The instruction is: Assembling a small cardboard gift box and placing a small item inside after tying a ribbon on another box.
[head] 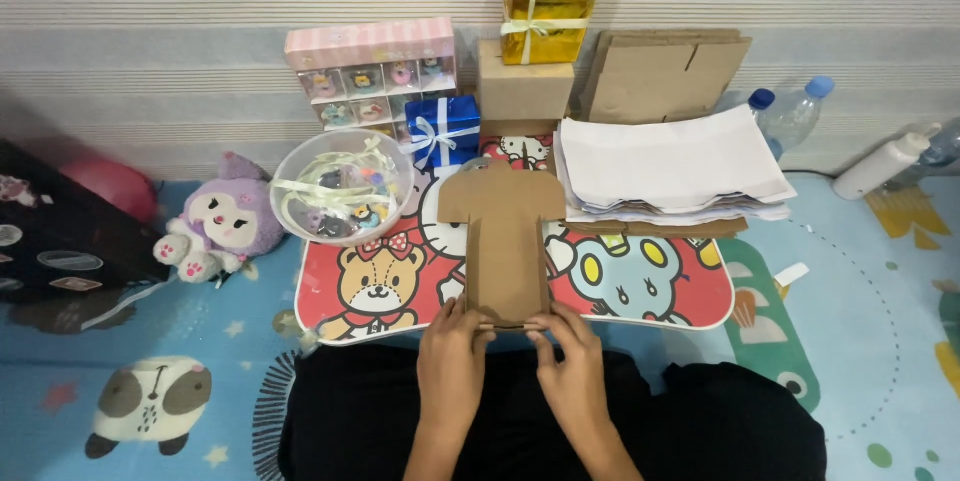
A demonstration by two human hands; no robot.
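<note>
Clear bowl [340,186] holds ribbon [330,189].

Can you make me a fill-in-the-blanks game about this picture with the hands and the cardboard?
1. Both hands, left hand and right hand, hold a flat piece of brown ____.
2. The stuffed toy left of the clear bowl is ____ in colour.
3. The gold gift box sits on top of a plain ____ box.
4. The stack of paper is ____ in colour.

Missing words: cardboard; purple; brown; white

plush toy [222,221]; clear bowl [343,187]; gift boxes [546,26]; paper stack [672,163]; bottles [795,111]
</note>
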